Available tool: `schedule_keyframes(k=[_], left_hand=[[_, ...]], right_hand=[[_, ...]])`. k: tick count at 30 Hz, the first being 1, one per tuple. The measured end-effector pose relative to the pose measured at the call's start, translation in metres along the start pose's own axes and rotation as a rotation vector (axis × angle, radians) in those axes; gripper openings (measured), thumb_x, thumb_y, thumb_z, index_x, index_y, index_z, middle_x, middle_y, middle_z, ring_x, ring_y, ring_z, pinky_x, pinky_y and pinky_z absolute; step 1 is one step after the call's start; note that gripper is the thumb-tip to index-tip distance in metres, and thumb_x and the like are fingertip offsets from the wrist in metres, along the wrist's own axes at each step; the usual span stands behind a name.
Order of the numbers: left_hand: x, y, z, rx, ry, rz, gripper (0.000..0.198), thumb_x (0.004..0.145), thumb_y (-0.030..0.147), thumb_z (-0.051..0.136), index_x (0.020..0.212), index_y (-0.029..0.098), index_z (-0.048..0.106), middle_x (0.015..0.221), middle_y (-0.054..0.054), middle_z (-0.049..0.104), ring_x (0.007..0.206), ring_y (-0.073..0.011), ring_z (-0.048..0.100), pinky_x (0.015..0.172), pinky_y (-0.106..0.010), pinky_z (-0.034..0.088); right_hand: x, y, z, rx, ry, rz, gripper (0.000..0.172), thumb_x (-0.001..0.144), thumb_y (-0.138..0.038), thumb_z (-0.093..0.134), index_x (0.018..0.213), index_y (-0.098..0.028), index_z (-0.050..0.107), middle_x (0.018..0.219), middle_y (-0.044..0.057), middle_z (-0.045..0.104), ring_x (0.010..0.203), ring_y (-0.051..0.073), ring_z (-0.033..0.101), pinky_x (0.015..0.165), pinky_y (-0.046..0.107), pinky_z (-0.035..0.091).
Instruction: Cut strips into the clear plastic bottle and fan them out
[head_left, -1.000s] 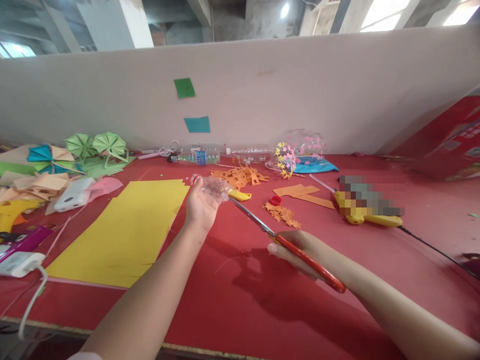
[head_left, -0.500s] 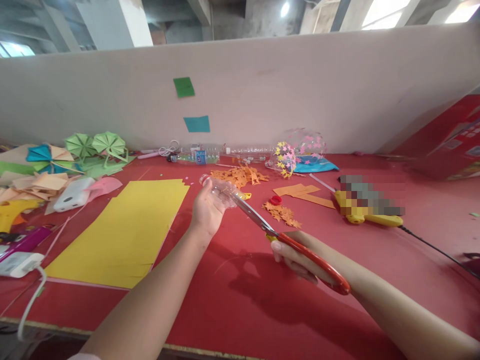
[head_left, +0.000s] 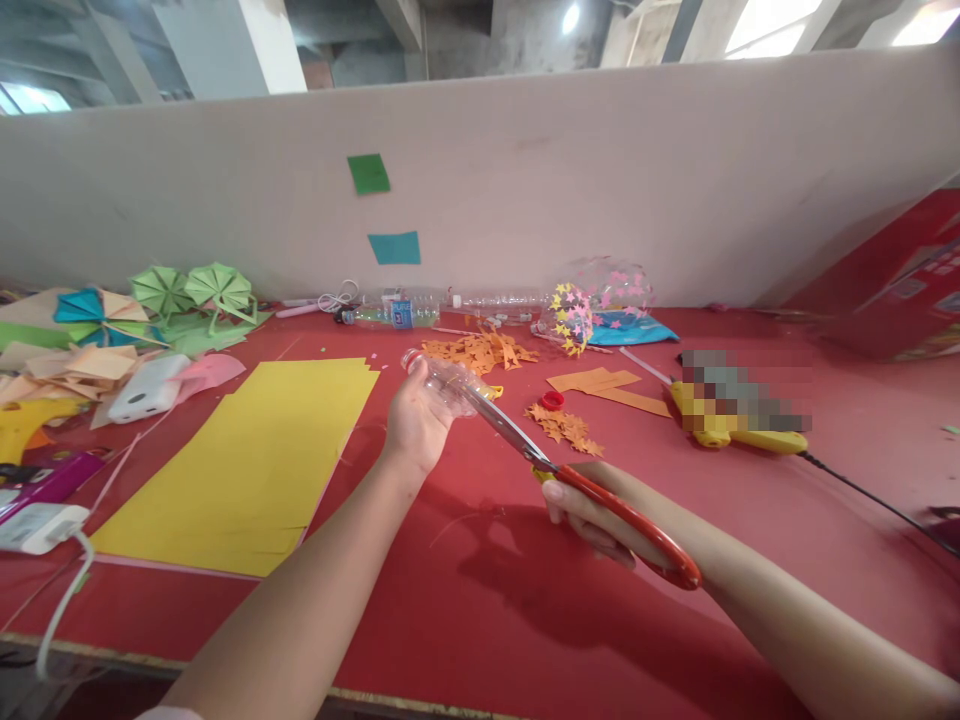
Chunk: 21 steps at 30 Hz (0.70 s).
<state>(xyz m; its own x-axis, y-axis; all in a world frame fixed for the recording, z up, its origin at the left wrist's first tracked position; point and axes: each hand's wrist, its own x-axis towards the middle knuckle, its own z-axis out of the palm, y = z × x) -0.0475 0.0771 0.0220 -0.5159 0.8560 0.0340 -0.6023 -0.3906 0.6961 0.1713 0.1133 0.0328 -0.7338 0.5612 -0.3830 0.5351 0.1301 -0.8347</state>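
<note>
My left hand [head_left: 420,420] is wrapped round a clear plastic bottle piece [head_left: 459,385], its neck pointing up and to the left past my thumb. In my right hand [head_left: 592,510] is a pair of scissors [head_left: 615,510] with red handles. The blades reach up and left to the clear plastic, and their tips lie against or in it; I cannot tell which. Behind the bottle piece lies a heap of orange paper cutouts [head_left: 487,350]. A small pile of orange paper stars [head_left: 566,430] and a red bottle cap [head_left: 552,400] are right of the blades.
Yellow paper sheets [head_left: 247,460] lie left of my left arm. Green folded paper fans [head_left: 217,288] and a white device [head_left: 150,390] are farther left. At the back are clear bottles [head_left: 401,312] and star-covered clear pieces [head_left: 611,290]. A corded yellow glue gun [head_left: 765,440] lies right.
Both hands, the bottle piece and the scissors stay almost in place. The bottle piece shifts very slightly; nothing is let go.
</note>
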Motion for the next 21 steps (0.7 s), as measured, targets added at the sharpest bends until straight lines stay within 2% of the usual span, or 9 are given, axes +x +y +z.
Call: schedule_keyframes(k=[7, 16, 21], left_hand=[[-0.001, 0.001, 0.001, 0.029, -0.047, 0.002, 0.022, 0.086, 0.037, 0.052, 0.075, 0.019, 0.061, 0.080, -0.006, 0.067, 0.083, -0.0216, 0.065, 0.084, -0.041, 0.049], [0.002, 0.001, -0.002, 0.022, -0.057, 0.013, 0.020, 0.085, 0.036, 0.053, 0.075, 0.020, 0.059, 0.077, -0.004, 0.066, 0.081, -0.0213, 0.066, 0.082, -0.041, 0.048], [0.003, 0.002, -0.003, 0.021, -0.047, 0.041, 0.018, 0.082, 0.036, 0.055, 0.076, 0.020, 0.058, 0.078, -0.005, 0.067, 0.088, -0.0234, 0.066, 0.085, -0.043, 0.048]], right_hand=[[-0.001, -0.003, 0.001, 0.041, -0.041, 0.018, 0.054, 0.079, -0.072, 0.047, 0.065, -0.020, 0.048, 0.036, -0.009, 0.037, 0.033, 0.007, 0.037, 0.041, 0.021, 0.037], [-0.005, -0.017, 0.005, -0.010, 0.019, 0.124, 0.054, 0.077, -0.071, 0.051, 0.059, -0.021, 0.043, 0.035, -0.008, 0.035, 0.026, 0.006, 0.033, 0.031, 0.020, 0.032], [-0.004, -0.011, 0.005, 0.048, -0.020, 0.063, 0.055, 0.077, -0.073, 0.050, 0.060, -0.021, 0.044, 0.032, -0.009, 0.034, 0.027, 0.006, 0.034, 0.037, 0.021, 0.037]])
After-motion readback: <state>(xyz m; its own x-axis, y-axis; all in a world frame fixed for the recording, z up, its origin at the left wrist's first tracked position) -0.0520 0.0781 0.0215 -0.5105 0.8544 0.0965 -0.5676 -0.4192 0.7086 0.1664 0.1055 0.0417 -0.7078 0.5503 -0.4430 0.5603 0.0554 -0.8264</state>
